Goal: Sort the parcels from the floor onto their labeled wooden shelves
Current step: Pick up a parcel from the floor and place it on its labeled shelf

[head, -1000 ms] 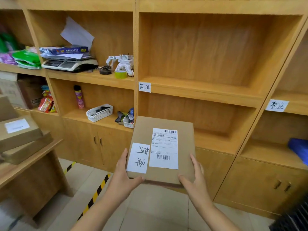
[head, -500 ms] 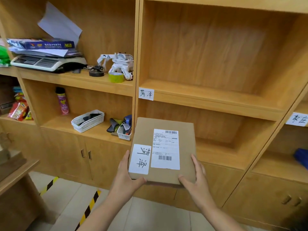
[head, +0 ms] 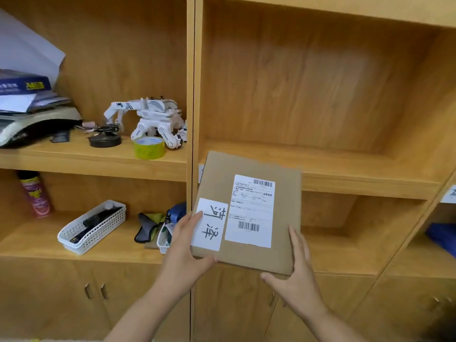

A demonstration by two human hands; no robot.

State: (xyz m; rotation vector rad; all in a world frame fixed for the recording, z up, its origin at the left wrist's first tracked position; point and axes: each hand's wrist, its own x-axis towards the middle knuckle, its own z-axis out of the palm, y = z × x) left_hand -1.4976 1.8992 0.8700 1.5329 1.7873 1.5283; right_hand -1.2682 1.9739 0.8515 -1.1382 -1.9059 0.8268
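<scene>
I hold a flat brown cardboard parcel (head: pixel 249 166) with both hands, level in front of the middle bay of the wooden shelves. On its top are a white shipping label (head: pixel 251 211) with barcodes and a white handwritten tag (head: pixel 209 224). My left hand (head: pixel 185 255) grips its near left corner, thumb on the tag. My right hand (head: pixel 296 275) grips its near right corner. The parcel's far edge overlaps the front lip of the bare middle shelf (head: pixel 357 169) and hides that shelf's label.
The left bay holds a white toy robot (head: pixel 150 119), a yellow tape roll (head: pixel 148 147), a scale under stacked papers (head: pixel 29 117), a spray can (head: pixel 35 193) and white baskets (head: pixel 92 227). Another paper shelf label (head: pixel 450 193) and something blue (head: pixel 441 238) show at the right edge. Cabinet doors (head: pixel 74 292) run below.
The view has moved closer to the shelves. The parcel has risen and gone forward, from in front of the lower shelf to the lip of the middle shelf, covering its label.
</scene>
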